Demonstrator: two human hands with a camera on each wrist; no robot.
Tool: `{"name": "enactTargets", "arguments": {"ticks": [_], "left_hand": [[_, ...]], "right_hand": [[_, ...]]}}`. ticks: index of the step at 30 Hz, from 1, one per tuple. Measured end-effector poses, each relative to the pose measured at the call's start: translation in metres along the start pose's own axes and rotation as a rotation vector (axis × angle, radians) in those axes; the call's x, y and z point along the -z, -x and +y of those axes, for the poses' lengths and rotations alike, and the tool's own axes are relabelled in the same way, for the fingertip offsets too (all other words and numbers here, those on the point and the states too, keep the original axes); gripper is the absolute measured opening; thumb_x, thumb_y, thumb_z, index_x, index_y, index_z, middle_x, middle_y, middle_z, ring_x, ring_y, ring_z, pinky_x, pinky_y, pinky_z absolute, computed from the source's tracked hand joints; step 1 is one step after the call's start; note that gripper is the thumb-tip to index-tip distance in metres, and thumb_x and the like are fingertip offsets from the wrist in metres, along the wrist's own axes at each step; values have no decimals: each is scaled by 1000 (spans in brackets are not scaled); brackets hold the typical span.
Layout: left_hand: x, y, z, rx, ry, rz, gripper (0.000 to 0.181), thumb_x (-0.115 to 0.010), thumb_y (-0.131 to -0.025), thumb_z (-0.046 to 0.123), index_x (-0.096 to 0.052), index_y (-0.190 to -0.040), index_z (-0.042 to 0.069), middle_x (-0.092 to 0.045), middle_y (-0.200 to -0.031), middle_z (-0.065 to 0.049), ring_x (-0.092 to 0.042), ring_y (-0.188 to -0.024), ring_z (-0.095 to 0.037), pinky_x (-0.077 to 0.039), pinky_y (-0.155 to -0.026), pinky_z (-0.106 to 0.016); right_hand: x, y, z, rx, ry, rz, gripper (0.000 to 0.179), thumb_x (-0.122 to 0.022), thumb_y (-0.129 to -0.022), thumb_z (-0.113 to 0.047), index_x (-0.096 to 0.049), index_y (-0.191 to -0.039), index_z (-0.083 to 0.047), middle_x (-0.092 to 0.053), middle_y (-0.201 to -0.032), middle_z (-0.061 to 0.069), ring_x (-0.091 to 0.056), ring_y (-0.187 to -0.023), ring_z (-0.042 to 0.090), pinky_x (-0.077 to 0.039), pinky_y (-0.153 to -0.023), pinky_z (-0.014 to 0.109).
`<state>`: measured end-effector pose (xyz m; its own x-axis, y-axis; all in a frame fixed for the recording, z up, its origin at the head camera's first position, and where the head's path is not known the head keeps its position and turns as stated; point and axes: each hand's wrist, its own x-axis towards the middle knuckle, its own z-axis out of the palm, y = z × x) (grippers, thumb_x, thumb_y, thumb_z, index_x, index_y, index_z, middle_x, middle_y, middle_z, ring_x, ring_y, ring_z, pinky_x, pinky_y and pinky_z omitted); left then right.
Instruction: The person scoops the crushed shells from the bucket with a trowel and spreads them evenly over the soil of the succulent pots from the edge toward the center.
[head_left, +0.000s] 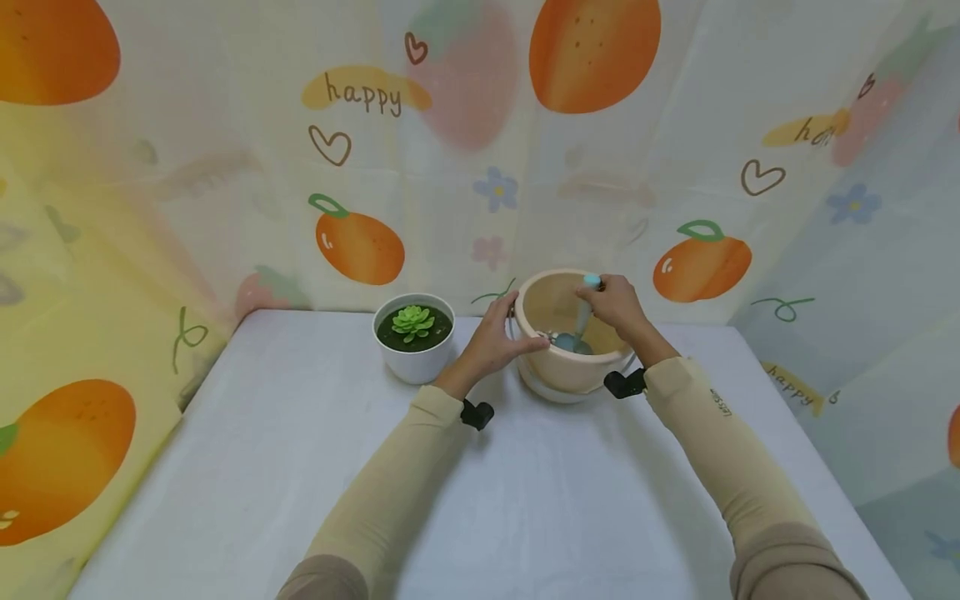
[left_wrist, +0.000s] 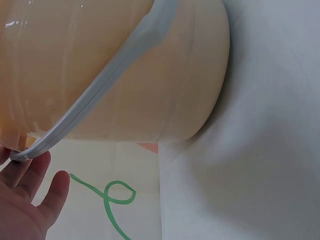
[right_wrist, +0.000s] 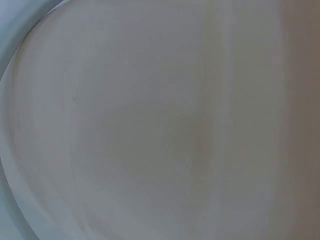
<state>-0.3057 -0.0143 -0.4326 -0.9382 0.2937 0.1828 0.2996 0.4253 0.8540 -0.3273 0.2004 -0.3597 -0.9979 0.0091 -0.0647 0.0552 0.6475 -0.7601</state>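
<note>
A peach-coloured bucket (head_left: 573, 376) stands upright at the back of the table. My left hand (head_left: 491, 340) holds its left rim, thumb over the edge and fingers around the outer side. In the left wrist view those fingertips (left_wrist: 37, 175) lie by the end of the grey bail handle (left_wrist: 95, 95), which hangs down the bucket's side. From above the opening, my right hand (head_left: 618, 302) grips the pale-blue-tipped handle of a long tool (head_left: 582, 318). Its lower end reaches into the bucket among bluish-grey things (head_left: 566, 342) of unclear kind. The bucket's wall (right_wrist: 150, 120) fills the right wrist view, blurred.
Left of the bucket stands a white pot (head_left: 414, 364) with dark soil and a green succulent (head_left: 412, 323). A white cloth covers the table (head_left: 540, 500). Close behind hangs a fruit-patterned curtain (head_left: 450, 192), which continues along both sides.
</note>
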Motion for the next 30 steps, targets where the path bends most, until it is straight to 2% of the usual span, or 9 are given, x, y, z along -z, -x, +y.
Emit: {"name": "enactTargets", "arguments": {"ticks": [3, 7, 10, 12, 15, 18, 22, 26, 30], "left_hand": [[-1, -1, 0, -2, -1, -4, 102, -81, -77, 43, -23, -155, 11, -38, -146, -14, -43, -135, -29, -38, -111, -51], [0, -1, 1, -13, -5, -2, 102, -82, -77, 42, -24, -154, 10, -39, -145, -14, -44, -134, -29, -38, -111, -49], [1, 0, 1, -21, -13, 11, 102, -83, -75, 41, -26, -154, 10, -41, -144, -14, -45, -134, -29, -39, -111, -48], [1, 0, 1, -28, -14, 16, 101, -83, -75, 41, -27, -153, 9, -41, -144, -14, -45, -133, -28, -39, -111, -47], [1, -1, 2, -35, -11, 6, 102, -82, -75, 43, -27, -153, 9, -41, -145, -14, -44, -134, -28, -39, -111, -47], [-1, -1, 1, -36, -13, -5, 102, -82, -76, 45, -26, -154, 9, -39, -147, -14, -44, -135, -28, -38, -112, -46], [-1, 0, 0, -20, -24, 0, 103, -82, -75, 45, -26, -153, 9, -39, -147, -14, -44, -135, -28, -38, -112, -46], [1, -1, 1, -10, -22, 2, 103, -82, -75, 45, -26, -153, 10, -40, -146, -14, -44, -135, -28, -38, -112, -48], [1, -2, 1, -10, -22, 3, 102, -82, -75, 44, -26, -153, 9, -40, -145, -14, -44, -134, -28, -38, -112, -48]], "right_hand": [[0, -2, 2, -3, 19, 5, 32, -55, -99, -24, -54, -108, 6, -53, -97, 12, -55, -85, 20, -49, -68, 21], [-4, -3, 6, -23, 39, 69, 26, -55, -98, -25, -51, -91, -1, -50, -82, 7, -56, -71, 15, -49, -60, 20], [-9, -2, 5, -35, 49, 108, 29, -56, -98, -29, -48, -81, -7, -47, -72, 2, -53, -61, 11, -46, -56, 21], [-12, -1, 2, -43, 57, 125, 32, -56, -98, -33, -48, -80, -8, -49, -71, 2, -52, -59, 12, -45, -56, 23], [-14, 0, -1, -80, 22, 146, 32, -56, -97, -35, -53, -88, -5, -53, -78, 5, -53, -64, 14, -50, -60, 28], [-14, 1, 0, -138, -61, 144, 36, -54, -99, -34, -56, -105, 2, -56, -94, 10, -56, -76, 19, -58, -74, 35], [-11, 1, 2, -181, -174, 100, 45, -52, -100, -30, -52, -124, 8, -54, -118, 19, -59, -97, 28, -57, -89, 43], [-9, -1, 3, -182, -210, 61, 46, -52, -101, -27, -50, -127, 10, -52, -125, 22, -60, -104, 33, -56, -91, 43], [-8, -2, 4, -188, -208, 69, 44, -53, -100, -26, -50, -126, 10, -53, -121, 20, -61, -96, 29, -56, -89, 43]]}}
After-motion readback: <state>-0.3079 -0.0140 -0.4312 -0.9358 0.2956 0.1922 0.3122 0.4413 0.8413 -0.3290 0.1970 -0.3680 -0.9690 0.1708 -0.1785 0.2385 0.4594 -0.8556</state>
